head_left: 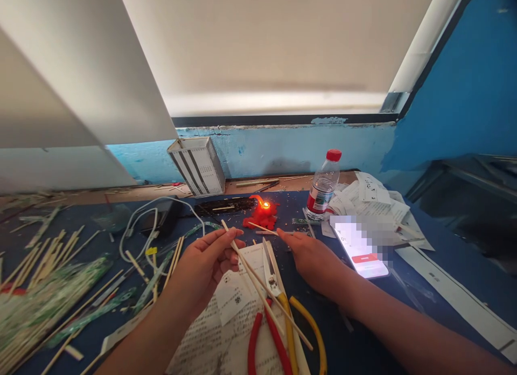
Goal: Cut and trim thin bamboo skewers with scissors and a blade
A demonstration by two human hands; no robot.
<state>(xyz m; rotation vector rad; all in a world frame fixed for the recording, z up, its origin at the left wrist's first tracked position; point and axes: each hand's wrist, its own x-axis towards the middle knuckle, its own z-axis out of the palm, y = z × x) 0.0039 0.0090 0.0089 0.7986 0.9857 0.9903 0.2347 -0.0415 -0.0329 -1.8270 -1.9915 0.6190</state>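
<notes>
Both hands are pinching wood: the left hand point(216, 256) is gripping two crossed wooden sticks point(297, 324) by thumb and fingers, while the right hand point(309, 256) is closing on a thin stick point(262, 228). That one's tip is pointing at a glowing red lump point(259, 220), so I'm calling the lump my clock centre. Glare's washing out the lump's top, and I can't tell if the tip is touching it. The right fist is covering the stick's other end.

Red and yellow handles point(253, 342) are lying at 6 o'clock over printed paper point(202, 332); can't say if that's one tool or two. Loose sticks point(52, 256) are spreading out at 8 to 9 and running off the frame. Pixelation's hiding part of the phone point(361, 256) between 3 and 4, and something dark is blurring out past it.

For room, blue bench point(343, 345) is showing around 5, under the right forearm. A bottle point(322, 189) is crowding 2, a carton point(197, 167) is leaning at 10, and the bench's near edge is falling out of shot.
</notes>
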